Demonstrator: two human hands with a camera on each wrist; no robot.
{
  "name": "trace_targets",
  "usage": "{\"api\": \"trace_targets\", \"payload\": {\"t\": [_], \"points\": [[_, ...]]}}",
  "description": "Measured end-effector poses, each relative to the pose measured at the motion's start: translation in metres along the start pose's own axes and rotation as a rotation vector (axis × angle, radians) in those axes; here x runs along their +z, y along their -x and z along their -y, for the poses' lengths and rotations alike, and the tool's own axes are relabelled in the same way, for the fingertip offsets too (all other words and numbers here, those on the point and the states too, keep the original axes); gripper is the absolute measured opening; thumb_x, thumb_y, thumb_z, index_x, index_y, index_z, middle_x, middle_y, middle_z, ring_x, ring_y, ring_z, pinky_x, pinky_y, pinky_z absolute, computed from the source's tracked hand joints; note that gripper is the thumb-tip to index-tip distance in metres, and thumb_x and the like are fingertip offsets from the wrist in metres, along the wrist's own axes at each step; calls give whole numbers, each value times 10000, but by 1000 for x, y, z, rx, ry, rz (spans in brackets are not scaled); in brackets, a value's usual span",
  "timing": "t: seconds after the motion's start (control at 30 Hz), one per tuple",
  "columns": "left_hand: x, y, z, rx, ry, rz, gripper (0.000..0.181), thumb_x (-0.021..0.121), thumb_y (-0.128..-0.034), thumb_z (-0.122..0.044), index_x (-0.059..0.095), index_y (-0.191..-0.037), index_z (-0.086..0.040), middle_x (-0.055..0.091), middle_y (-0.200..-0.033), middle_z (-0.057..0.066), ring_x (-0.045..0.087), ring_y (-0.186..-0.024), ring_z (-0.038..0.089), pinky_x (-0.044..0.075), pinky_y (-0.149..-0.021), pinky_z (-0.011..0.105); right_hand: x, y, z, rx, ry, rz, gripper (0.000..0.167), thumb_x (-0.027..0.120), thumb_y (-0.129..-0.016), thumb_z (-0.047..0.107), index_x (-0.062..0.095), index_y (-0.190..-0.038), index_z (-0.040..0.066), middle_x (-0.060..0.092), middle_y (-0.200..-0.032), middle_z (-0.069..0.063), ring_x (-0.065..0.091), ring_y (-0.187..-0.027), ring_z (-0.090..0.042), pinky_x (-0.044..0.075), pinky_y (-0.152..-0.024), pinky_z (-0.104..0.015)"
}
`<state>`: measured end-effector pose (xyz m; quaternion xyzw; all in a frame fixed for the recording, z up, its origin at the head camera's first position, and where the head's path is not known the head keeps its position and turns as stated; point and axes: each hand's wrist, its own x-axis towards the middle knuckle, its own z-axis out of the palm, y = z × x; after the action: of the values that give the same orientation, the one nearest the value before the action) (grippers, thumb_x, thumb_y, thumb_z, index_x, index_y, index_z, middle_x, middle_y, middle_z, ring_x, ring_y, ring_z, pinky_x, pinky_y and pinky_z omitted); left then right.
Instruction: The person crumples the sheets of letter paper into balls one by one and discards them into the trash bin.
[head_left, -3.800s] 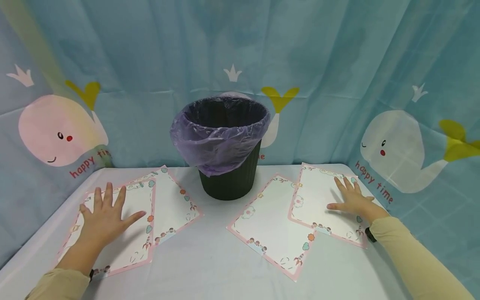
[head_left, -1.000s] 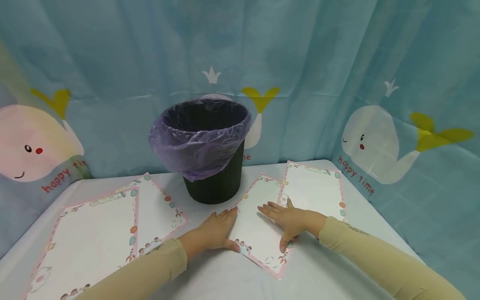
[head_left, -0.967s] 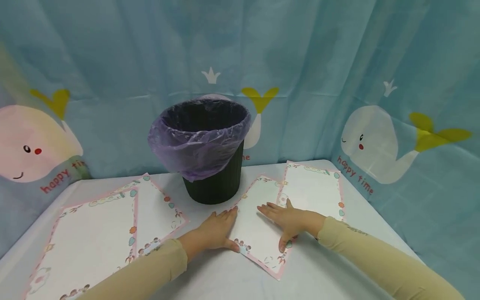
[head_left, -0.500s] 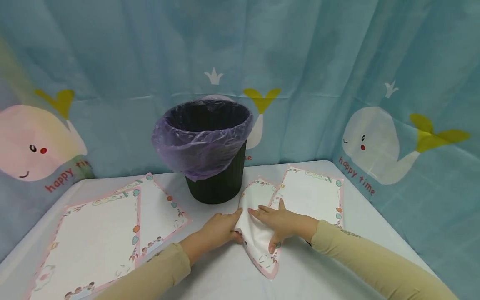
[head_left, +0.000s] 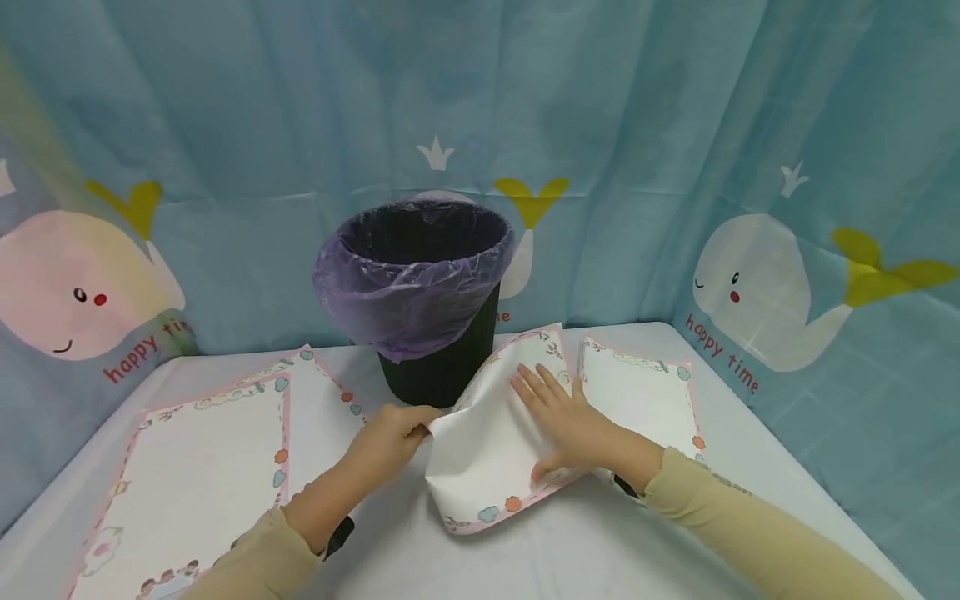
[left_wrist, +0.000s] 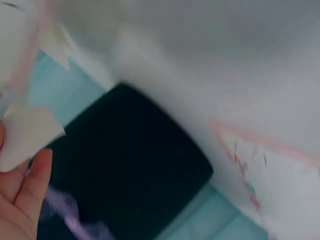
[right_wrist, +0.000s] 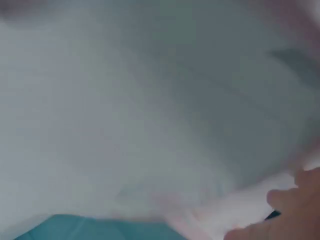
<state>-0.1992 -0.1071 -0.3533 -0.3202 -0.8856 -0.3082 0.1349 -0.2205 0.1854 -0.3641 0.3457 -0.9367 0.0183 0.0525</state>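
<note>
A white table (head_left: 420, 567) is carrying a bin (head_left: 442, 371) at its far middle; on the left a near sheet (head_left: 191, 475) is lying partly over a far sheet (head_left: 322, 417), and a right sheet (head_left: 641, 404) is lying flat

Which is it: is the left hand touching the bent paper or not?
Touching. The head view shows the left hand pinching the bent paper at its left edge.
</note>
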Motion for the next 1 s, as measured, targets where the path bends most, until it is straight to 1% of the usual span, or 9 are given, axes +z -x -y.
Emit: {"api": "trace_targets", "payload": {"t": [0.13,0.3,0.4,0.47,0.57,0.7,0.8,0.87,1.0], "points": [[-17,7,2,125,-129,-134,310,673,-777,146,762,-949,-96,737,-879,30,703,-764,187,559,-657,318,-13,-13,3,69,48,-206,1361,862,-600,551,15,-1541,51,21,-1597,-206,32,-1445,-430,169,-945,-803],[-31,8,5,412,-282,-383,401,727,-609,222,726,-853,-96,713,-761,1,652,-604,140,515,-518,274,-25,-25,-5,148,15,-399,1253,890,-620,463,123,-1527,64,218,-1545,-203,152,-1414,-451,162,-917,-825],[-37,7,4,509,-338,-504,445,757,-529,250,710,-837,-69,718,-772,36,664,-603,184,515,-493,306,-28,-29,-9,91,-17,-521,992,893,-633,404,401,-1417,47,516,-1286,-181,433,-1224,-418,273,-934,-758],[-40,7,2,509,-341,-533,459,746,-521,276,719,-847,-47,729,-816,70,693,-657,223,529,-504,329,-28,-31,-9,26,-29,-592,689,893,-647,333,582,-1189,41,607,-1023,-125,551,-994,-341,400,-872,-630],[-42,10,1,429,-286,-492,413,702,-618,264,737,-906,-30,734,-899,99,709,-759,253,551,-558,352,-28,-32,-9,-52,-65,-664,280,848,-721,155,590,-798,79,580,-747,-19,533,-700,-209,432,-669,-422],[-42,19,-4,180,-133,-168,438,621,-865,-1,591,-1302,-9,573,-1349,97,519,-1258,267,456,-954,491,-33,-31,-2,-51,-296,-711,319,637,-778,-58,412,-634,116,412,-601,46,391,-560,-105,333,-512,-262],[-36,20,-7,98,-189,18,828,643,-901,-298,187,-1539,-32,186,-1597,114,155,-1456,311,230,-1068,637,-38,-31,6,-73,-509,-711,299,514,-799,-79,366,-631,121,371,-597,64,391,-555,-78,329,-475,-227],[-31,17,-6,164,-294,-11,1092,750,-807,-411,34,-1556,-65,65,-1611,148,87,-1457,366,209,-1045,683,-40,-32,12,-134,-612,-697,273,479,-798,-82,380,-640,118,399,-601,55,425,-572,-76,364,-476,-235],[-24,8,1,314,-486,-283,1284,925,-558,-404,160,-1534,-73,278,-1539,188,372,-1312,397,391,-881,541,-40,-34,27,-306,-735,-676,255,459,-768,-120,402,-646,96,394,-595,-5,394,-559,-77,348,-456,-239]]}}
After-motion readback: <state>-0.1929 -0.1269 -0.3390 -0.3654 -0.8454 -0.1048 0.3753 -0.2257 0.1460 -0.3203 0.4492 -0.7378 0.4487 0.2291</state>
